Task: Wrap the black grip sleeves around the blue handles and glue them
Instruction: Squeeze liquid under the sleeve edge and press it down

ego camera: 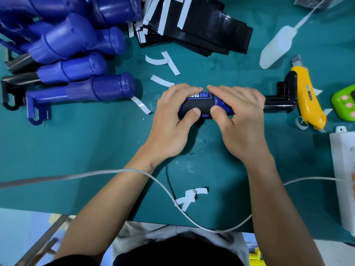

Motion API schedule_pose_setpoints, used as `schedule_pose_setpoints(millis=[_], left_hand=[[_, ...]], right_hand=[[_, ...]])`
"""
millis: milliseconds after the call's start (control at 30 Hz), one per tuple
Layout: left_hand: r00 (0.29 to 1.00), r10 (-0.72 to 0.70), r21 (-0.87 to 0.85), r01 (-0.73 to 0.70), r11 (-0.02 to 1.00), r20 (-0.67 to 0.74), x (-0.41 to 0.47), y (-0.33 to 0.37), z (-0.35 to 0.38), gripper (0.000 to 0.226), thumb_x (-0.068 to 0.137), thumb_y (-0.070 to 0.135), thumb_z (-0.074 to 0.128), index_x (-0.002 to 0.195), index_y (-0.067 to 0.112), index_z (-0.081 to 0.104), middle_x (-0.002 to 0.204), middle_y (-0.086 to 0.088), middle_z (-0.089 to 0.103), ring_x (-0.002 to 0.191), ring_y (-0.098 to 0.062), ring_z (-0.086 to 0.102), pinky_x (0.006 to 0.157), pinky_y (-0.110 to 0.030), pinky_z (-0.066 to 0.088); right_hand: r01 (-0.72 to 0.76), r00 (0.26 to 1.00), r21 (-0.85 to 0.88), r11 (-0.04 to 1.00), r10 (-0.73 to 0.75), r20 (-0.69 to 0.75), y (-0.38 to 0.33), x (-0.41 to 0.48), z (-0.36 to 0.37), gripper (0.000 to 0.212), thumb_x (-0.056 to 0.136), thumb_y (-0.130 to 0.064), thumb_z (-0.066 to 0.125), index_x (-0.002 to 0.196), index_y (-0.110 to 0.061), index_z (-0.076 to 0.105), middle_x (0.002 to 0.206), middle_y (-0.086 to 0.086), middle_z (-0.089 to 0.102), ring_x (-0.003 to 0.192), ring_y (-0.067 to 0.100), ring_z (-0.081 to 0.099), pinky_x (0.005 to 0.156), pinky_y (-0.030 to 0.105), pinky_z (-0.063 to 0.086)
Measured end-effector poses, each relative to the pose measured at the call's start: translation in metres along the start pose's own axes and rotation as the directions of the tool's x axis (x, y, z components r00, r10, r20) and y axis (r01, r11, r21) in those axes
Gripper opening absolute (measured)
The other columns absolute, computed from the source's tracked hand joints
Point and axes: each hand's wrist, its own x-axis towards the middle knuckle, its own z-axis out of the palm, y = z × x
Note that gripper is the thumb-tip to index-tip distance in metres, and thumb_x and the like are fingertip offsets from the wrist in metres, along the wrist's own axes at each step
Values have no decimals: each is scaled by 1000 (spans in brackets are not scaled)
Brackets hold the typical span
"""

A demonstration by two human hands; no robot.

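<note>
While a heap of blue handles (pixel 76 54) lies at the far left of the bench (pixel 76 150), none of them plainly sleeved, most of the job looks to be ahead; a stack of unused black sleeves (pixel 201 31) with white backing strips sits just right of the heap at the far edge; peeled strips (pixel 163 60) litter the surface in front of it.

At the middle, the left hand (pixel 172 116) has its fingers curled over the top of one blue handle (pixel 219 101) and its thumb pressed on the black grip sleeve (pixel 199 106) wrapped round it; the right hand (pixel 242 120) clamps the same sleeve from the other side, thumb beside the left thumb; I judge the seam is being pressed shut, though whether glue is on it cannot be told.

Right of the hands the handle's black bracket (pixel 282 100) touches or nearly touches a yellow utility knife (pixel 307 98); a white glue bottle (pixel 278 45) lies beyond, well apart; a white box (pixel 343 169) stands at the right edge.

Room is open on the bench toward the person, crossed only by a white cable (pixel 153 181) under both forearms that could snag; the knife crowds any slide rightward.
</note>
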Motion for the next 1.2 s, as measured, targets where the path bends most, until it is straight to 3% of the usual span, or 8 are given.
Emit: schedule_pose_setpoints(millis=[300,500,633,767,933,1200], left_hand=[[1000,3,3,-3,1000,-2,-1,1,1,41,95,27,58,135,24,64,134,3,56,130,-21,51,111,-52,40],[999,4,-12,-4,1000,37,0,-1,-4,42,95,24,59,137,26,62,133,12,53,129,-19,51,111,-47,42],[999,6,-13,-5,1000,44,1,-1,-6,43,95,23,59,137,27,63,132,12,54,129,-17,51,110,-40,43],[999,8,-13,-8,1000,43,0,1,-6,42,96,18,60,137,26,63,133,12,53,129,-18,52,110,-42,44],[996,18,12,-20,1000,83,0,3,-10,43,97,15,61,139,22,61,134,8,53,129,-17,52,111,-41,43],[985,22,-8,-21,1000,170,1,2,-23,47,98,6,61,143,17,60,140,4,55,132,-13,52,111,-21,37]], right_hand=[[-35,999,36,999,35,2,0,0,1,38,91,-19,68,127,-22,75,125,-10,72,116,19,58,111,25,21],[-60,998,64,996,60,4,-1,1,1,36,91,-18,67,125,-24,75,122,-15,71,115,16,57,111,22,19],[-30,999,18,999,30,-30,-4,1,1,33,92,-21,69,124,-21,76,120,-10,73,112,20,60,111,29,23],[-13,998,-35,999,11,-54,-8,0,2,33,91,-29,73,122,-18,75,118,-9,74,111,22,62,110,35,27],[-14,996,-64,998,9,-83,-9,1,4,31,90,-35,75,117,-18,76,112,-11,74,106,21,63,108,31,26],[-25,996,-54,998,20,-91,-11,2,4,30,88,-33,78,115,-18,76,109,-9,74,105,22,63,107,33,27]])
